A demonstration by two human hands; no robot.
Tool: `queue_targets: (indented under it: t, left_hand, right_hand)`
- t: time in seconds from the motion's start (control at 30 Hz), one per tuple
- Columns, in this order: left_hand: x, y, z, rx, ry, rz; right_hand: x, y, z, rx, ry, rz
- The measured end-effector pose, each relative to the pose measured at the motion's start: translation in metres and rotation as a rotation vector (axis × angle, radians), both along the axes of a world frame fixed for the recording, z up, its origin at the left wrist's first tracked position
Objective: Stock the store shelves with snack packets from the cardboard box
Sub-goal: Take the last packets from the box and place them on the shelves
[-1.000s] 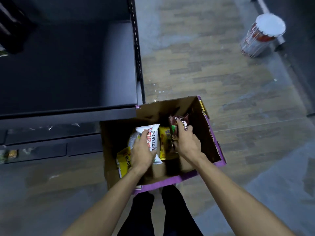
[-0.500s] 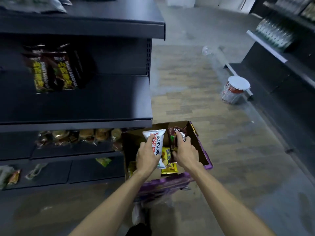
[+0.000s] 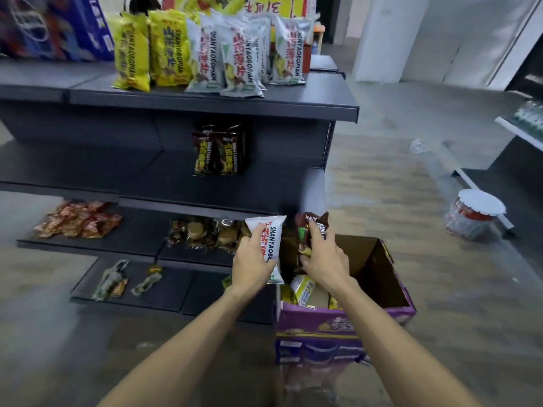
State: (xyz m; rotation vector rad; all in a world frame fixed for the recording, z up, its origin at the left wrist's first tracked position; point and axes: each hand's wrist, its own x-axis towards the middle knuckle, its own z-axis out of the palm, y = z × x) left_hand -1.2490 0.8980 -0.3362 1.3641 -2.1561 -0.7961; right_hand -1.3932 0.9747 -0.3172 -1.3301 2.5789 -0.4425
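Standing at the left, a dark grey metal shelf unit (image 3: pixel 88 160) carries flat red snack packets (image 3: pixel 79 223) on a low tier, upright yellow crisp bags (image 3: pixel 147 51) and white-and-green crisp bags (image 3: pixel 235 57) on its top tier, and black crisp bags (image 3: pixel 219 154) on the middle tier. The left hand (image 3: pixel 252 262) has its fingers curled around a white snack packet with red lettering (image 3: pixel 270 236), held upright in front of the low tier, just left of the box. The right hand (image 3: pixel 323 259) pinches a dark brown snack packet (image 3: pixel 311 227) above the box opening. An open brown cardboard box with purple printed sides (image 3: pixel 382 274) sits on the floor beside the shelf unit, with yellow packets (image 3: pixel 304 289) lying inside. A white-lidded clear jar (image 3: pixel 473 212) lies tilted on the floor, well apart to the right.
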Motion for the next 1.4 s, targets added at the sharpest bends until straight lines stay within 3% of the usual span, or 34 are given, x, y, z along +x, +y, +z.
queue_targets:
  t: [0.37,0.77,1.0,1.23,1.4]
  left_hand:
    - [0.113,-0.062,0.028,-0.086,0.075,0.087]
    - [0.210,-0.180,0.041,-0.112,0.079,0.023]
    - [0.213,-0.239,0.038,-0.106,0.092,0.013]
    - [0.197,-0.328,0.042,-0.122,0.046,0.040]
    - [0.183,-0.382,0.032,-0.114,0.046,0.038]
  right_hand:
    - [0.106,-0.075,0.020,-0.078,0.062,0.122]
    - [0.207,-0.180,0.018,-0.104,0.077,0.036]
    - [0.210,-0.249,0.008,-0.104,0.085,-0.003]
    - [0.165,-0.383,0.004,-0.117,0.099,-0.003]
    - [0.145,-0.452,-0.012,-0.186,0.208,-0.037]
